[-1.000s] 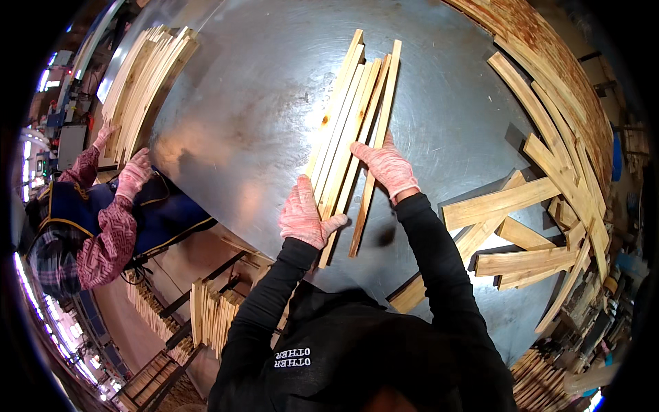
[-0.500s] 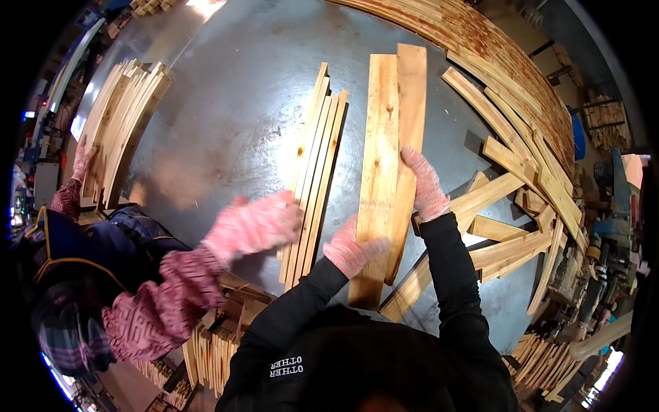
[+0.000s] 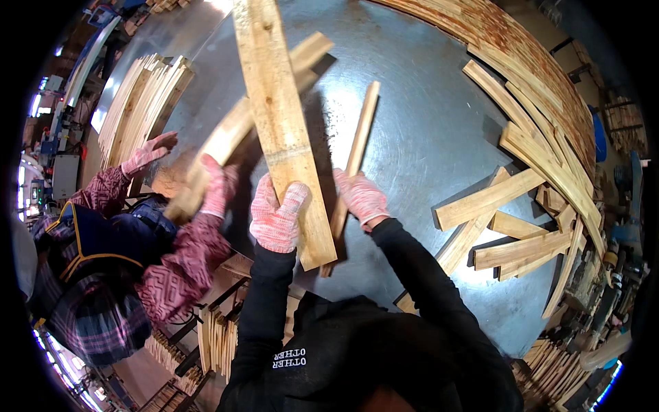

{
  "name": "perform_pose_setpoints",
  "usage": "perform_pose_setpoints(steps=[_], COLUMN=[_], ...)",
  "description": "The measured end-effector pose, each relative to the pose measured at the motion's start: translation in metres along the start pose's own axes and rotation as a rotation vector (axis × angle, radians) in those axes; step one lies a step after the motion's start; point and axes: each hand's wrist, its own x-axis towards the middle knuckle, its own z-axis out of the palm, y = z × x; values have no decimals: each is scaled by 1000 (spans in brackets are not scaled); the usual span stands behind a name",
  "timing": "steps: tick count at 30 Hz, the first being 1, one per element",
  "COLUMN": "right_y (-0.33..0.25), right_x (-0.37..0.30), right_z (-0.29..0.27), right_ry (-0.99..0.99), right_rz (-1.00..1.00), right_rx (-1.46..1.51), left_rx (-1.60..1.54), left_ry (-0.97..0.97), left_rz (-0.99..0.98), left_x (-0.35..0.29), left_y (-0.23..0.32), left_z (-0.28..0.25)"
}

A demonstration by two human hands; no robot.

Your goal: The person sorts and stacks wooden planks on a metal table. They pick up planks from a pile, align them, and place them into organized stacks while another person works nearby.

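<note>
My left hand (image 3: 278, 216), in a pink-and-white knit glove, is closed round the near end of a wide wooden plank (image 3: 274, 103). The plank is raised above the table and leans away to the far left, with a pale band across it. My right hand (image 3: 362, 196), gloved alike, grips a second wooden board (image 3: 360, 137) near its middle. That board shows its narrow edge, and its near end passes behind the plank. Left of me, a co-worker's gloved hand (image 3: 218, 185) is at a blurred board (image 3: 230, 130) that crosses behind my plank.
A stack of narrow boards (image 3: 141, 103) lies at the left, near the co-worker's other hand (image 3: 149, 152). On the right of the metal table (image 3: 405, 123), several loose boards (image 3: 491, 199) lie crossed. A long reddish-brown slatted wood panel (image 3: 522, 62) borders the far right.
My left hand has swung its plank left and up. My right hand has moved left with the other board, now edge-on. The co-worker's boards have left their spot beside mine, moving left.
</note>
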Motion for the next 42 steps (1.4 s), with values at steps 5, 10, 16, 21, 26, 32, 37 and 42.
perform_pose_setpoints(steps=[5, 10, 16, 21, 26, 32, 37, 42], right_y=[-2, -10, -1, 20, 120, 150, 82, 89], right_x=[-24, -65, -65, -28, 61, 122, 77, 28], right_z=[-8, -40, -106, -170, -322, -321, -260, -151], right_ry=[158, -285, -379, -74, 444, 354, -173, -368], right_rz=[-191, -512, -388, -770, -353, -337, -196, -246], right_rx=[257, 533, -481, -495, -1146, -1136, -659, 117], left_rx=[-33, 248, 1535, 1646, 835, 1455, 1748, 30], left_ry=[-8, -153, -189, -604, 157, 202, 217, -414], left_rz=[-78, -90, 1100, 647, -105, -467, 490, -397], left_x=[-16, -51, 3, 22, 14, 40, 18, -5], left_y=[-26, -66, 4, -17, -89, -99, -97, -92], left_z=[4, 16, 19, -30, -145, -135, -105, 51])
